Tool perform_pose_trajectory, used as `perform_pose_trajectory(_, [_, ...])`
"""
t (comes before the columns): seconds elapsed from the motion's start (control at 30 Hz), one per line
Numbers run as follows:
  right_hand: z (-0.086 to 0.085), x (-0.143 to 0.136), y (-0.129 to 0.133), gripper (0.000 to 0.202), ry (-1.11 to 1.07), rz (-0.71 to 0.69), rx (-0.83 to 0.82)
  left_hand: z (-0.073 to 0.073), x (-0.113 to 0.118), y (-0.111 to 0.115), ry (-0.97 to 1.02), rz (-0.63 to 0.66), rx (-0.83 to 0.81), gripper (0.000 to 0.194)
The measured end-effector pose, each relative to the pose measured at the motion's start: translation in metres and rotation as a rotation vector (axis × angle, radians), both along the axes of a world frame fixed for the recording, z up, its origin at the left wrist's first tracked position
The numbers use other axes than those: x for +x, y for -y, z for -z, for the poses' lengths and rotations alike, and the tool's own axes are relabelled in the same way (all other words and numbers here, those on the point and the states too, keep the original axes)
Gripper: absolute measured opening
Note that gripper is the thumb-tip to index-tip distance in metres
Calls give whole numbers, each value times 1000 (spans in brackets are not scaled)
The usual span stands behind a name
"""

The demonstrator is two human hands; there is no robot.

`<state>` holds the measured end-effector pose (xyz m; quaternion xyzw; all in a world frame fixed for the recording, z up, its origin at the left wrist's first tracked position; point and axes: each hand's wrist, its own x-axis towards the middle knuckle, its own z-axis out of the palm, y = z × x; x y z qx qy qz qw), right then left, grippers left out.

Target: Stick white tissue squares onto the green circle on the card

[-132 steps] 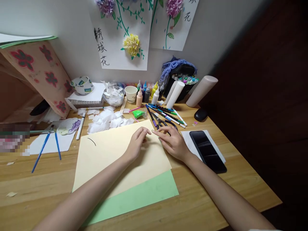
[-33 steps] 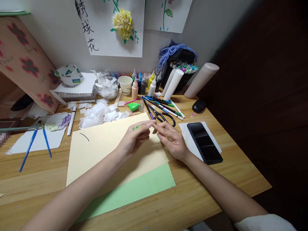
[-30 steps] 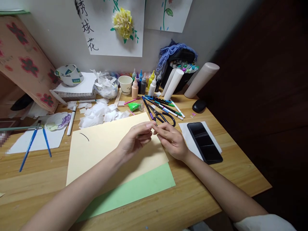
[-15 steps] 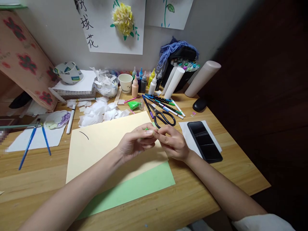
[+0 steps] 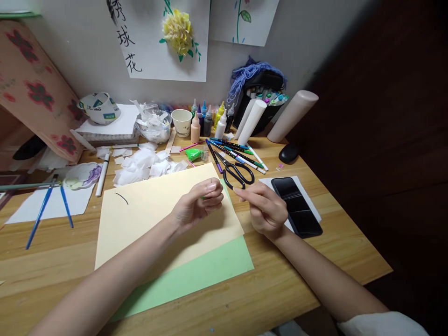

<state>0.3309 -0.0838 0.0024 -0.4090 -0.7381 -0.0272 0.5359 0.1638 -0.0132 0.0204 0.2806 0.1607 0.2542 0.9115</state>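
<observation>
My left hand [image 5: 199, 203] is closed above the cream paper [image 5: 140, 224], its fingers curled round a bit of something green [image 5: 203, 198], mostly hidden. To its right, apart from it, my right hand [image 5: 266, 208] has thumb and forefinger pinched together; what lies between them, if anything, is too small to name. A green sheet [image 5: 196, 273] shows under the cream paper, which bears one short black curved line near its upper left corner. Black-handled scissors [image 5: 235, 170] lie just beyond my hands. Farther back is a packet of bright green clay-like material [image 5: 193, 154].
Pens [image 5: 241, 151] lie behind the scissors. A phone [image 5: 297, 205] rests on white paper at the right, near a black mouse [image 5: 289, 153]. Along the wall stand paint bottles [image 5: 207, 122] and a paper cup [image 5: 181, 122]. White scraps [image 5: 138, 164] and brushes [image 5: 41, 212] are at the left.
My hands were together at the fingertips and have now come apart. My right hand has moved to the right, while my left hand has shifted slightly left and its fingers are curled more.
</observation>
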Motion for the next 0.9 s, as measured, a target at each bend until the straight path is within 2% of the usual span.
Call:
perform_pose_trajectory(0.13, [0, -2, -2, 48, -8, 42, -55, 3, 2, -1, -88, 22, 35, 33])
perform_pose_trajectory(0.33, [-1, -7, -5, 45, -16, 18, -133, 11, 5, -2, -142, -23, 138, 38])
perform_pose_trajectory(0.67, [-3, -12, -5, 34, -141, 42, -240, 9, 4, -2, -181, -31, 130, 23])
perform_pose_trajectory(0.77, [-2, -12, -5, 31, -134, 56, -255, 8, 5, -2, -161, -41, 67, 18])
perform_pose_trajectory(0.9, [1, -12, -6, 27, -152, 61, -275, 8, 5, -2, -49, -42, -142, 19])
